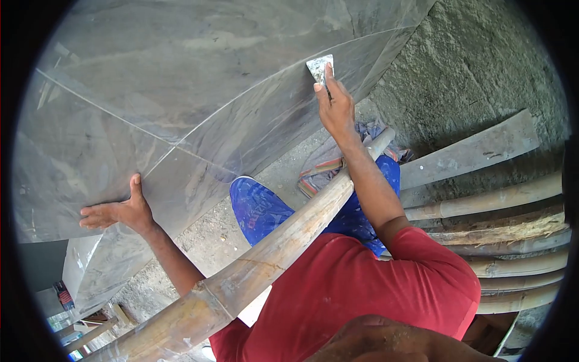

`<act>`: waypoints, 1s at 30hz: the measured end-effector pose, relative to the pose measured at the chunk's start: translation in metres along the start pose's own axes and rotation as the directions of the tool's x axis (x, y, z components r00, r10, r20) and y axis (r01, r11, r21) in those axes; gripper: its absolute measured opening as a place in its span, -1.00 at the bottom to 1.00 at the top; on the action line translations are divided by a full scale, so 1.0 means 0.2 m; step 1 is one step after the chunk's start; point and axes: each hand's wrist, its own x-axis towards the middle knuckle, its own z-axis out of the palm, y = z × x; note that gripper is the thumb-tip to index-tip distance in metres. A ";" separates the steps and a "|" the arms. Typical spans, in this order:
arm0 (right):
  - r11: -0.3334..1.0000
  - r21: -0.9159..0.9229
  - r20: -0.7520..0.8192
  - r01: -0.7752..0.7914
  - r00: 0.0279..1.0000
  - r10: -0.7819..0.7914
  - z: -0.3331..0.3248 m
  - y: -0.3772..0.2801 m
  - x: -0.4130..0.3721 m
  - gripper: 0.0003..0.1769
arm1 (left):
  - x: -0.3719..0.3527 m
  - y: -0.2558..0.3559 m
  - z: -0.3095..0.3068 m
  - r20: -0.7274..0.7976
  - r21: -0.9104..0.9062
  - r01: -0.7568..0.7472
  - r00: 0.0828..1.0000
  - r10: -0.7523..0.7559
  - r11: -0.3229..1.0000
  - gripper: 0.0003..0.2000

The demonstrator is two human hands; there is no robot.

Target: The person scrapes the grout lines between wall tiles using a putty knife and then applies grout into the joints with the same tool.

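Note:
In my right hand I grip a small putty knife, its flat blade smeared with white. The blade rests by the pale joint line of the grey marbled tiles. My fingers hide its handle. My left hand is open, thumb raised and fingers stretched out, lying against the tiled surface near its lower edge. Another pale joint crosses the tiles and meets the first one between my hands.
A thick bamboo pole runs diagonally across my front, under my right arm. Several more bamboo poles and a board lie to the right, by a rough cement wall. A crumpled cloth lies near my knees.

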 end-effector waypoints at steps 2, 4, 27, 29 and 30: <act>0.999 -0.036 -0.022 0.037 0.999 -0.038 0.00 0.01 0.01 -0.37 | 0.00 0.00 0.00 0.004 0.006 0.012 1.000 -0.013 1.000 0.57; 0.995 -0.084 0.022 0.056 0.998 -0.054 -0.02 0.02 0.00 -0.36 | 0.00 -0.01 -0.01 -0.002 0.009 0.002 1.000 -0.002 1.000 0.57; 0.884 0.406 0.063 -0.231 0.972 0.225 -0.07 -0.01 -0.01 -0.25 | 0.01 -0.02 0.00 -0.028 0.018 -0.045 0.999 0.045 0.999 0.56; 0.588 0.557 0.261 -0.586 0.796 0.546 -0.13 -0.04 -0.02 -0.27 | 0.00 -0.02 0.00 -0.029 0.023 -0.035 0.999 0.036 0.999 0.56; 0.581 0.567 0.246 -0.583 0.794 0.556 -0.15 -0.01 -0.02 -0.27 | 0.00 -0.04 0.01 -0.028 0.012 -0.054 0.998 0.055 0.998 0.56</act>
